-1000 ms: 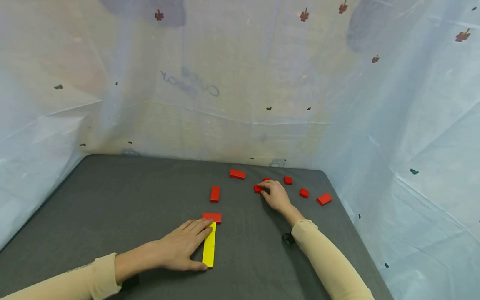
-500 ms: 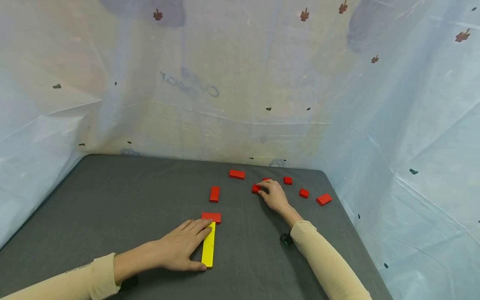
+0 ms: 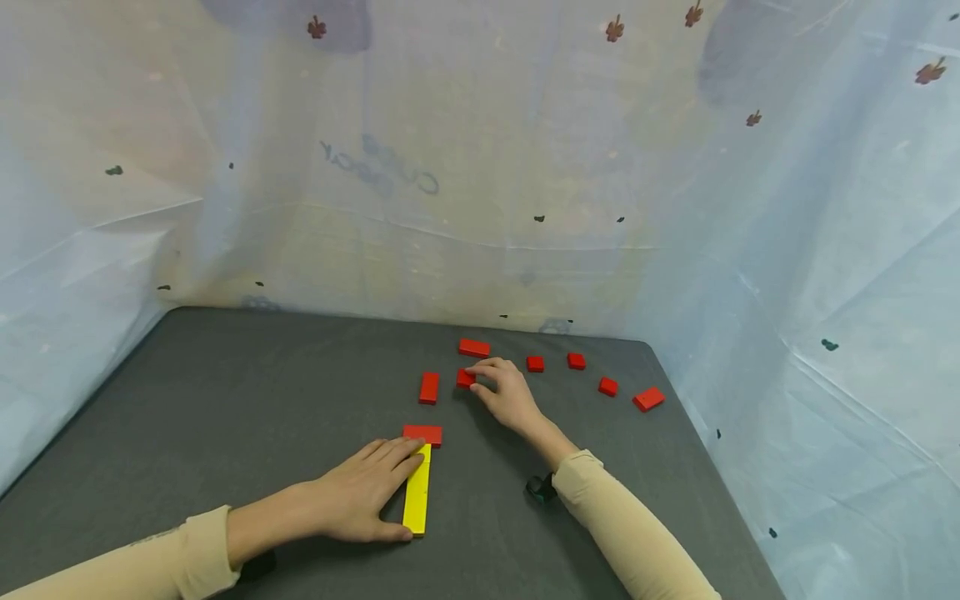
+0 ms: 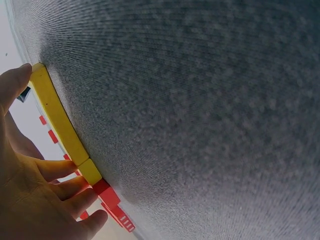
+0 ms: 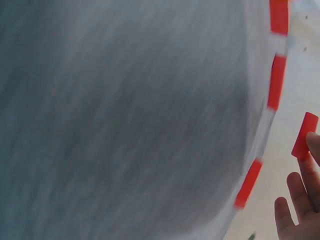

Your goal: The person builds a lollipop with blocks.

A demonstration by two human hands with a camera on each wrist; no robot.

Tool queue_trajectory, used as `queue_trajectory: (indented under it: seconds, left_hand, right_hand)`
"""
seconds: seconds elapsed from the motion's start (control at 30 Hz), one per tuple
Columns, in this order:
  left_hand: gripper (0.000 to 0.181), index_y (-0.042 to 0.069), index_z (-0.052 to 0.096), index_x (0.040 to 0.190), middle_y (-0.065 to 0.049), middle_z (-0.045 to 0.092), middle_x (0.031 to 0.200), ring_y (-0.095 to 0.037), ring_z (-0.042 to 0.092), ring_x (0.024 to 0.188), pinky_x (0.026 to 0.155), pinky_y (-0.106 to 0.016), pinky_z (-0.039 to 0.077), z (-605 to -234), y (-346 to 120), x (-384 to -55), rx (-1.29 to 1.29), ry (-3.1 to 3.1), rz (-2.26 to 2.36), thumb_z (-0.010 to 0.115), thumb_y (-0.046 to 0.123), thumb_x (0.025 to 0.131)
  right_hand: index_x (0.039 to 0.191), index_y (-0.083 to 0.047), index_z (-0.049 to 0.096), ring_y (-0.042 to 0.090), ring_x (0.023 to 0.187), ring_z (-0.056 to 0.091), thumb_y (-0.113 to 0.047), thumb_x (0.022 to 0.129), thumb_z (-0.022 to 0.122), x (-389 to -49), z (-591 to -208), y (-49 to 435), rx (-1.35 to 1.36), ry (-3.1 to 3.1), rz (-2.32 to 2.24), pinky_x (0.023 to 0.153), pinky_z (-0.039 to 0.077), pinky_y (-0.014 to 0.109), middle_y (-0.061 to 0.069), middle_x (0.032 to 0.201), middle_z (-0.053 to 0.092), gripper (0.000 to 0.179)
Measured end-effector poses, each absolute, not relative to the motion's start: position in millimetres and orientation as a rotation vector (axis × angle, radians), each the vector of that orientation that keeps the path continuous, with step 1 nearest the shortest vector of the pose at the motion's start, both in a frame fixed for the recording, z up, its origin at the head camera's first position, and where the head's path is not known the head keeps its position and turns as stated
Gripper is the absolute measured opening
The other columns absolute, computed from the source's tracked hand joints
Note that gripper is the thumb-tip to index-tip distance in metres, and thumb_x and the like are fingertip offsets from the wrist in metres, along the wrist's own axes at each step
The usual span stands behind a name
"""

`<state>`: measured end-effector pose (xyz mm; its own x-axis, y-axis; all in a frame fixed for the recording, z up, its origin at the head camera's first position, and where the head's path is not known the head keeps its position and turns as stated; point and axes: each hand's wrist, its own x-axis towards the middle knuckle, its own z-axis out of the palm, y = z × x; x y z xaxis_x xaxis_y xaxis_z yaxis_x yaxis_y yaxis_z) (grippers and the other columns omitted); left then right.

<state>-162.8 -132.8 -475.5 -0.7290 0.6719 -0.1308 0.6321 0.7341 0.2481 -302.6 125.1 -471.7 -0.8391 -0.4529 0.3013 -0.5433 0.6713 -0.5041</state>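
Note:
My left hand (image 3: pixel 363 493) lies along a long yellow block (image 3: pixel 416 498). In the left wrist view its thumb touches one end of that yellow block, and the fingers reach a short yellow block (image 4: pixel 89 172) joined to it. A red block (image 4: pixel 106 193) sits against the short yellow one, across the end of the row in the head view. My right hand (image 3: pixel 510 398) pinches a small red block (image 3: pixel 465 379) between thumb and fingers. In the right wrist view this held red block (image 5: pixel 304 131) appears above the table, its other fingers extended.
An upright-lying red block (image 3: pixel 429 388) and a sideways red block (image 3: pixel 474 347) flank the right hand. Farther right lie small red blocks (image 3: pixel 576 361) and a larger red block (image 3: pixel 648 399). Plastic sheeting (image 3: pixel 450 167) hangs behind the dark table (image 3: pixel 247 400).
The right hand has moved left with the small red block, uncovering another red block behind its former place. The left hand stays on the yellow blocks.

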Motion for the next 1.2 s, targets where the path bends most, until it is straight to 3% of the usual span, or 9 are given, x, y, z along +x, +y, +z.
queue_trajectory:
  seconds: [0.53, 1.2]
  left_hand:
    - [0.099, 0.009, 0.037, 0.147, -0.007, 0.025, 0.158, -0.028, 0.025, 0.143, 0.112, -0.053, 0.027, -476.2, -134.0, -160.5, 1.117, 2.771, 0.284, 0.05, 0.078, 0.078]
    - [0.099, 0.008, 0.036, 0.148, -0.007, 0.025, 0.158, -0.027, 0.025, 0.144, 0.112, -0.054, 0.027, -477.5, -133.6, -160.2, 1.125, 2.776, 0.254, 0.046, 0.08, 0.079]
  right_hand:
    - [0.122, -0.019, 0.066, 0.015, 0.108, 0.052, -0.024, 0.093, 0.063, -271.2, -469.6, 72.0, 1.12, -2.779, 0.783, 0.09, 0.048, 0.029, -0.002, 0.123, 0.059, 0.03]
    - [0.119, -0.021, 0.068, 0.014, 0.104, 0.052, -0.024, 0.094, 0.063, -266.0, -479.9, 64.2, 1.212, -2.795, 0.605, 0.088, 0.048, 0.025, -0.003, 0.119, 0.061, 0.027]
